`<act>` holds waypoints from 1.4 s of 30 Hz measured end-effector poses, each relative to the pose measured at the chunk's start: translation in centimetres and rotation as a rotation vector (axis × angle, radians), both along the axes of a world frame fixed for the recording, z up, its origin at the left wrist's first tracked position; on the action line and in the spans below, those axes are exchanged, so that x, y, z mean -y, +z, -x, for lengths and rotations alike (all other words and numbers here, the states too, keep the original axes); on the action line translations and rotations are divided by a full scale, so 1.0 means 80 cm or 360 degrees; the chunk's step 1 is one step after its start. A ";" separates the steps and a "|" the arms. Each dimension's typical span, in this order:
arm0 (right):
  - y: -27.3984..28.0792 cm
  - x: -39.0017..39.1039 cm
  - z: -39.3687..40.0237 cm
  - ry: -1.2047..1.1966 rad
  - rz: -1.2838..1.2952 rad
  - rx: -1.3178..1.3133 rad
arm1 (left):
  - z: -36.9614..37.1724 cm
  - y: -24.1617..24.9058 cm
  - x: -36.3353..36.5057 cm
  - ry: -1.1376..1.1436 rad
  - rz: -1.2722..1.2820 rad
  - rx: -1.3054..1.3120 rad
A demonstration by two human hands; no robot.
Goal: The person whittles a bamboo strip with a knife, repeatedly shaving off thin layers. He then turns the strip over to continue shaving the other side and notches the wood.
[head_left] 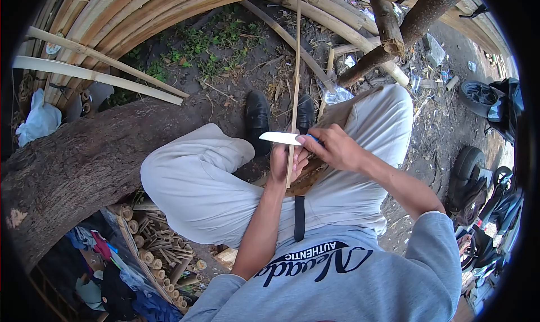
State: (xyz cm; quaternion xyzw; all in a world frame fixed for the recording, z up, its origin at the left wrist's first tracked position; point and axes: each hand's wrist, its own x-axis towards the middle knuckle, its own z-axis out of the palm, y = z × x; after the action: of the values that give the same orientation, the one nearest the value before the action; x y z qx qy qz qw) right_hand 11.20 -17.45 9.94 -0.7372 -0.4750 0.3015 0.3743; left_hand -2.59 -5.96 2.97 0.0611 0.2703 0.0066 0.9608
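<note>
We look down from a head-worn camera at a seated person in pale grey trousers and a grey sweatshirt, black shoes (257,119) planted on bare dirt. The left hand (284,161) is wrapped around a thin bamboo strip (295,86), holding it nearly upright between the knees; the strip runs from just below that hand, up past the shoes and toward a stack of bamboo poles (169,12) curving across the top of the view. The right hand (332,147) is closed on the handle of a knife (280,137), of which only a sliver of blue shows, and the pale blade lies crosswise, its edge touching the strip just above the left fingers.

We judge the main risk to be the blade's closeness to the left hand: if the edge slips off the narrow strip or bites suddenly through a node, it could run into the fingers or down toward the thigh beneath. The strip is long and slender, so it could also flex or twist in the grip and spoil the cut.

A large tree trunk (84,164) lies at left, cut bamboo sections (154,254) below it, and parked motorbikes (489,102) at right.
</note>
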 end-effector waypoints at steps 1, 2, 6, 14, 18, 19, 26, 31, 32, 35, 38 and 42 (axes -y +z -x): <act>0.004 -0.003 -0.003 0.0001 -0.0001 0.0005 | -0.004 0.004 0.001 0.0028 0.0043 0.0049; 0.011 -0.006 -0.011 -0.0083 0.0154 -0.0139 | -0.008 0.003 0.001 -0.0007 -0.0016 0.0105; -0.003 -0.005 -0.006 -0.0103 0.0086 -0.0157 | -0.016 -0.011 -0.003 -0.0007 -0.0099 0.0304; 0.010 0.004 0.016 -0.0052 0.0155 -0.0136 | -0.018 0.000 -0.007 0.0020 -0.0175 0.0186; 0.031 0.005 0.026 0.0019 0.0160 -0.0287 | -0.019 -0.009 -0.008 0.0041 -0.0231 0.0326; 0.030 0.002 0.016 -0.0127 0.0174 -0.0313 | -0.023 0.004 -0.006 0.0054 -0.0239 0.0382; 0.004 0.012 0.006 -0.0081 0.0104 -0.0095 | -0.013 0.005 0.002 -0.0003 -0.0076 0.0126; 0.024 0.004 0.021 0.0059 0.0073 -0.0137 | -0.016 -0.004 -0.010 0.0001 -0.0232 0.0321; 0.024 0.007 0.036 0.0162 0.0097 -0.0113 | -0.022 -0.007 -0.005 0.0134 -0.0161 0.0182; 0.021 -0.001 0.008 -0.0130 0.0219 -0.0092 | -0.021 0.003 -0.013 -0.0016 -0.0192 0.0359; 0.009 0.001 0.015 -0.0091 0.0076 0.0048 | -0.019 0.004 -0.009 0.0064 -0.0106 0.0199; 0.021 0.002 0.020 -0.0003 0.0115 -0.0047 | -0.021 -0.001 -0.010 0.0111 -0.0084 0.0198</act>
State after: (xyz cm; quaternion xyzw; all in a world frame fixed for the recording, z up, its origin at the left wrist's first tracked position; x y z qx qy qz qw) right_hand 9.63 -17.60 11.59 -0.7461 -0.4575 0.3290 0.3547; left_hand -0.89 -5.20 2.88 0.0764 0.2118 0.0510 0.9730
